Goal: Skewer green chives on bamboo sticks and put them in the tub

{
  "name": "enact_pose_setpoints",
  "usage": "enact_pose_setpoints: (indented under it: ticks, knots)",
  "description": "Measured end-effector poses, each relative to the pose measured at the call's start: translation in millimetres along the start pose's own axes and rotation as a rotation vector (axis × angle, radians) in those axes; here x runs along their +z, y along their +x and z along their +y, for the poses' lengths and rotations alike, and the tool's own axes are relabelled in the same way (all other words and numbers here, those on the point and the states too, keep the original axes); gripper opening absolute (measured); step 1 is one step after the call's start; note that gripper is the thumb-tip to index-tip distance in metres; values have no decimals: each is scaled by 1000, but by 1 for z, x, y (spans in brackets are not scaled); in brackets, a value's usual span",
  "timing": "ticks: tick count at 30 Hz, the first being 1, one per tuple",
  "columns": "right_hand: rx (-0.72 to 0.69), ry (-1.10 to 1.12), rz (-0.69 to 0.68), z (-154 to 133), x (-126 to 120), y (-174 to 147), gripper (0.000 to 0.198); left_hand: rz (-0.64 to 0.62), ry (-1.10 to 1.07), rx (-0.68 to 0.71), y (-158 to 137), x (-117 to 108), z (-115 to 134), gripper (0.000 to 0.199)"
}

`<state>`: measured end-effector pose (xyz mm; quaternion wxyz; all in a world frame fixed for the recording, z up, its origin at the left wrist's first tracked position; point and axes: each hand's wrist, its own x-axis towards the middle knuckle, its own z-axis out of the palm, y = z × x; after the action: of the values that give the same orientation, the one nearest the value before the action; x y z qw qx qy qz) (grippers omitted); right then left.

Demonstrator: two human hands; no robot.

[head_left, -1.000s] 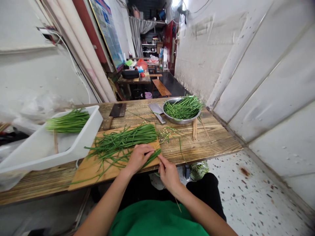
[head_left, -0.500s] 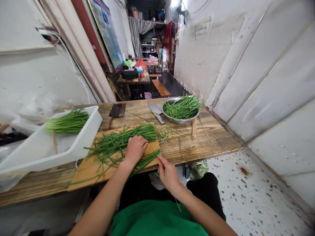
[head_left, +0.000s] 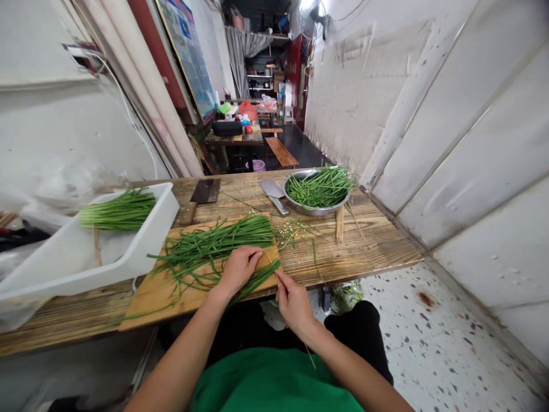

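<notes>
Long green garlic chives [head_left: 231,234] lie in a pile on a wooden cutting board [head_left: 150,300]. My left hand [head_left: 241,268] is over the near side of the pile, its fingers bent and pressed together; what they pinch, if anything, is hidden. A smaller bunch of chives [head_left: 259,277] runs beneath that hand to the board's right edge. There my right hand [head_left: 295,300] is closed on a thin bamboo skewer [head_left: 310,356], whose long end sticks out below the wrist. The skewer's tip is at the ends of the smaller bunch.
A white plastic tray [head_left: 141,249] with more chives stands at left. Behind the board lie a dark cleaver [head_left: 206,191] and a steel cleaver [head_left: 273,190]. A metal bowl [head_left: 315,210] of chives, a bundle of skewers [head_left: 339,224] and chive scraps [head_left: 291,233] are at right.
My left hand has drawn back slightly toward me from the pile, its thumb and fingers now pinched together. My right hand stays by the board's edge with the skewer.
</notes>
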<state>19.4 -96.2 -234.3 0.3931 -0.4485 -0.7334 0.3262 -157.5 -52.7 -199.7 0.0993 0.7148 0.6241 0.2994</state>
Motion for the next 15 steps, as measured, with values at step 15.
enact_pose_setpoints:
  ticks: [15]
  knots:
    - [0,-19,-11,0,0,1,39,-3,-55,9,-3,-1,3,29]
